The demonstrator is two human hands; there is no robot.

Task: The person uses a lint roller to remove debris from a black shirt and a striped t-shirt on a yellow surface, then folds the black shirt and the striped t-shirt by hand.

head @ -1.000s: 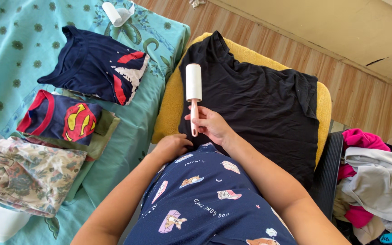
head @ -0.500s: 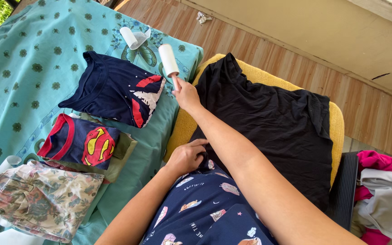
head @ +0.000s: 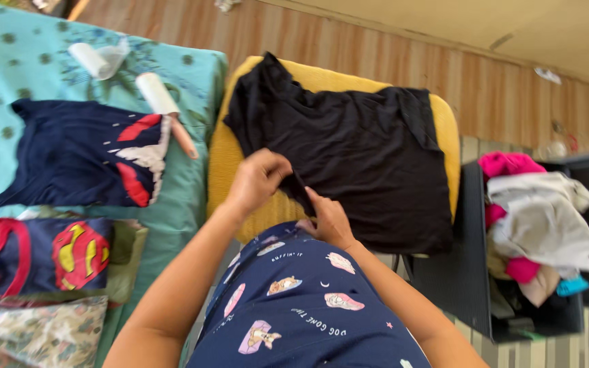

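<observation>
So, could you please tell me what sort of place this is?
Probably a room at home where laundry is sorted: folded shirts on a teal bedsheet, a black shirt over a yellow cushion, and a basket of clothes.

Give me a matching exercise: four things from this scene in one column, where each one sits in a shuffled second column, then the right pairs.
Things:
1. black shirt
2. lint roller
3. left hand
4. pink and grey clothes pile

Places:
A. in the dark basket at the far right
B. spread over the yellow cushion
C. gripping the near hem of the shirt
D. lying on the teal cloth, next to the folded navy shirt

Pairs: 1-B, 2-D, 3-C, 4-A
</observation>
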